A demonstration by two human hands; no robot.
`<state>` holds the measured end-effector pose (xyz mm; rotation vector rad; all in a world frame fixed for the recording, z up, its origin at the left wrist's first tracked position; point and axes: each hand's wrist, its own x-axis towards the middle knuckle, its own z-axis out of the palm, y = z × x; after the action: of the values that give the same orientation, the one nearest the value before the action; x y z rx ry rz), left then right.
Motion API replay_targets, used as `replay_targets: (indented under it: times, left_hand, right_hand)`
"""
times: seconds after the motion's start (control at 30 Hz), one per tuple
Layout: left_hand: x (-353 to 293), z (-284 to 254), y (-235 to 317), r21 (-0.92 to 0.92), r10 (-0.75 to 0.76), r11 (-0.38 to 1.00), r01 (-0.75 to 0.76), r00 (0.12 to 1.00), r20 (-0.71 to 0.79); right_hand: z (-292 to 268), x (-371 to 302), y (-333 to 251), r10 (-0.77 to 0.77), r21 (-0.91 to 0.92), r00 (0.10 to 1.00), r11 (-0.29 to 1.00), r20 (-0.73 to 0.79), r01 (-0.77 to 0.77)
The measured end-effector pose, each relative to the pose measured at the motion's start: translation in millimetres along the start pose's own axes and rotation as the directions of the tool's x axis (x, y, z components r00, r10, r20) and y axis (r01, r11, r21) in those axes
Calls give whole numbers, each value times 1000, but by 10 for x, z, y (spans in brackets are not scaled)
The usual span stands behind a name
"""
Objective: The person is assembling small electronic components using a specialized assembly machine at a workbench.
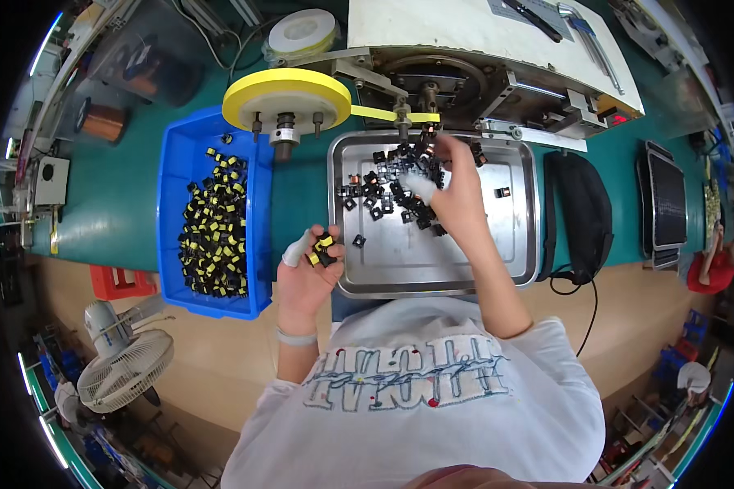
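My left hand [306, 273] is curled around several small black coil bobbins [324, 248] wrapped with yellow tape, palm up, left of the metal tray's near edge. A white cover wraps one of its fingers. Over the tray, my right hand [462, 194] reaches up to the machine's spindle, its bent fingertips closed at a small coil bobbin [429, 140] there. Its thumb, also in a white cover, points left over the pile; the other fingers are partly hidden. Bare black bobbins [375, 196], some showing copper wire, lie heaped in the metal tray [432, 273].
A blue bin [171, 187] at left holds many yellow-taped bobbins. A yellow tape roll [285, 88] feeds tape toward the winding machine [432, 33]. Right of the tray lies a black padded pouch [579, 216] with a cord. A fan [126, 359] stands at lower left.
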<state>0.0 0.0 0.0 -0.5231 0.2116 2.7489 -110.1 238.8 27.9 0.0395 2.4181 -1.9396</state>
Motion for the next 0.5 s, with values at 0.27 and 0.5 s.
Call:
replay_targets:
  times: [0.27, 0.5]
  left_hand:
    - [-37, 59, -56, 34, 25, 999, -23, 998, -60]
    - [21, 55, -82, 15, -4, 1000, 5, 999, -44]
  right_hand:
    - [-412, -589, 389, -8, -746, 983, 650, 181, 142]
    - [-331, -612, 581, -120, -687, 976, 695, 181, 213]
